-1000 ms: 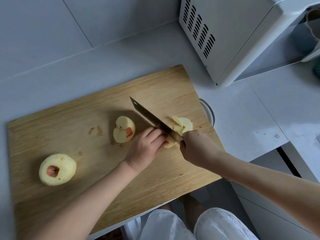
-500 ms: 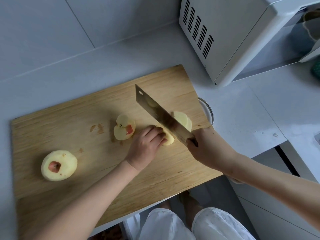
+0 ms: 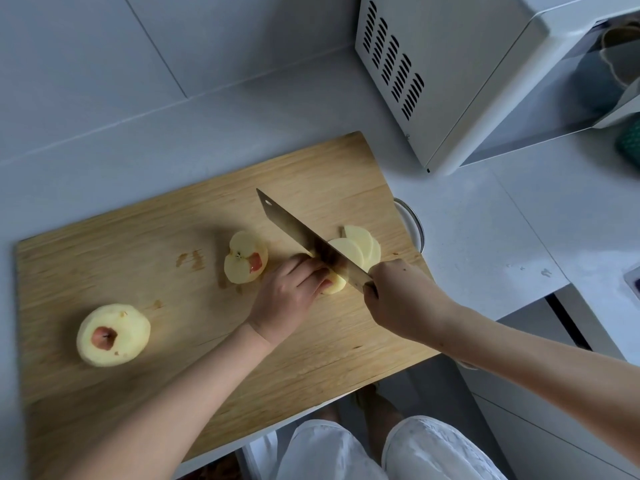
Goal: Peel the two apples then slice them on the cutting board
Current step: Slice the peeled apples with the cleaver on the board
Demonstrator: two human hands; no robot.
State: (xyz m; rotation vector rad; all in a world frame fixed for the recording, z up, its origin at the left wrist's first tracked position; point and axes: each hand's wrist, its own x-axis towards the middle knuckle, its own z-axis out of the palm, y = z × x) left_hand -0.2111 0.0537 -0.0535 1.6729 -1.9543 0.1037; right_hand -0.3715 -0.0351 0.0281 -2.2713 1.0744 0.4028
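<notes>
Steel knife (image 3: 304, 242) gripped in closed right hand (image 3: 401, 299); left hand (image 3: 289, 299), fingers curled, pins apple piece (image 3: 334, 284)

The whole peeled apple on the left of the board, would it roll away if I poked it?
Probably not far: the whole peeled apple seems to sit on its base on the cutting board, stem dimple up. A hard poke could tip it into a roll, since it is round. With the skin off, it is likely wet and slippery to grab.
</notes>
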